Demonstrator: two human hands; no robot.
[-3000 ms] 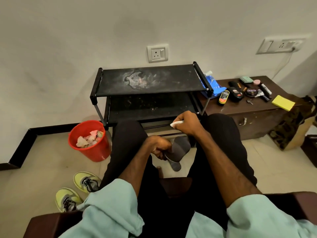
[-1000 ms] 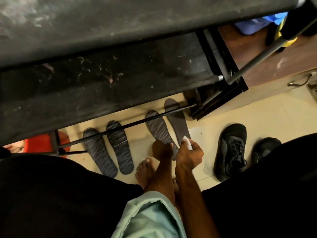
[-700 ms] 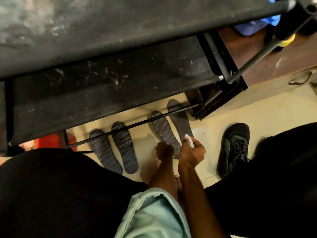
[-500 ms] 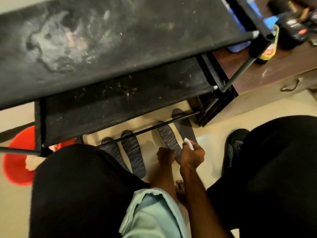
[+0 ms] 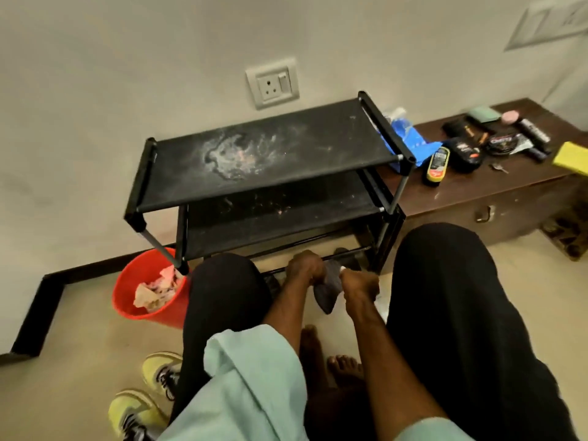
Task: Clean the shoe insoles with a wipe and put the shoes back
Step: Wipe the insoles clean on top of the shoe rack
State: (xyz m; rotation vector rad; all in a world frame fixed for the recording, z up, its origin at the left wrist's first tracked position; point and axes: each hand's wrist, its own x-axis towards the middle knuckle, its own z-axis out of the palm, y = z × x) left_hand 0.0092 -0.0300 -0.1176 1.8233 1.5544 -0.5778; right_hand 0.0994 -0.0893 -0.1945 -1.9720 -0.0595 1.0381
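Note:
Between my knees I hold a dark grey insole (image 5: 327, 292) up off the floor. My left hand (image 5: 304, 268) grips its upper end. My right hand (image 5: 361, 286) is at its right edge and pinches a small white wipe (image 5: 343, 269) against it. The tip of another insole (image 5: 343, 252) shows on the floor under the black shoe rack (image 5: 270, 154). A pair of yellow-green sneakers (image 5: 159, 375) stands on the floor by my left leg. The black shoes are hidden behind my right leg.
A red bucket (image 5: 144, 308) with crumpled used wipes stands left of my left knee, by the rack's leg. To the right a brown wooden chest (image 5: 496, 198) carries shoe polish tins, bottles, a blue packet and a yellow sponge. My bare feet rest on the tiled floor.
My head has risen from its low lean toward the floor. The insole my hands were touching on the floor is now lifted between my knees, still with the wipe in my right hand.

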